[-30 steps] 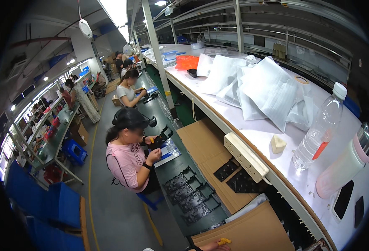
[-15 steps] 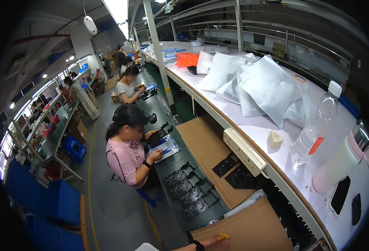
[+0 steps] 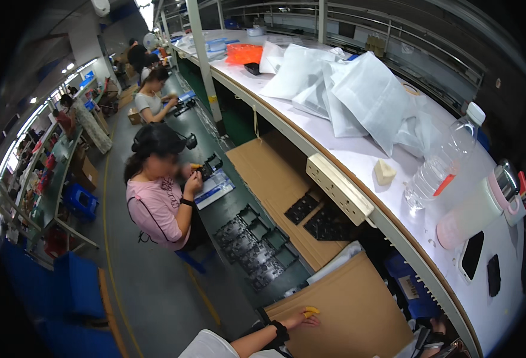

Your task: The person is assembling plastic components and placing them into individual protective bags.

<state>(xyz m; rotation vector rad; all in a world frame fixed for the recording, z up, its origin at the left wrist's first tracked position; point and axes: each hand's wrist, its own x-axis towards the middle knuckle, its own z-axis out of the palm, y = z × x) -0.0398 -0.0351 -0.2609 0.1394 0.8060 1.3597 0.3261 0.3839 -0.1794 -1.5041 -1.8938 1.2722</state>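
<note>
My left hand (image 3: 303,318) lies on a brown cardboard sheet (image 3: 352,304), fingers stretched out, with a yellow finger cot on it and a black band at the wrist. It holds nothing. At the lower edge, below the shelf's edge, part of my right hand (image 3: 437,328) shows among dark things; its fingers are mostly hidden. Beyond the cardboard, several black molded frames (image 3: 257,247) lie in rows on the green bench. Two flat black parts, one a small panel (image 3: 302,209) and one a larger panel (image 3: 327,225), rest on another cardboard sheet (image 3: 269,167).
A co-worker in pink (image 3: 161,209) sits along the bench, handling a black part. The raised white shelf (image 3: 418,197) carries foam bags (image 3: 370,98), a plastic bottle (image 3: 439,161), a flask (image 3: 469,215) and a phone (image 3: 472,255). A power strip (image 3: 339,188) hangs on its edge. A blue bin (image 3: 411,289) is below.
The view has shifted, so more of my left forearm shows and my right hand has come into sight at the lower edge. The co-worker in pink has brought both hands together.
</note>
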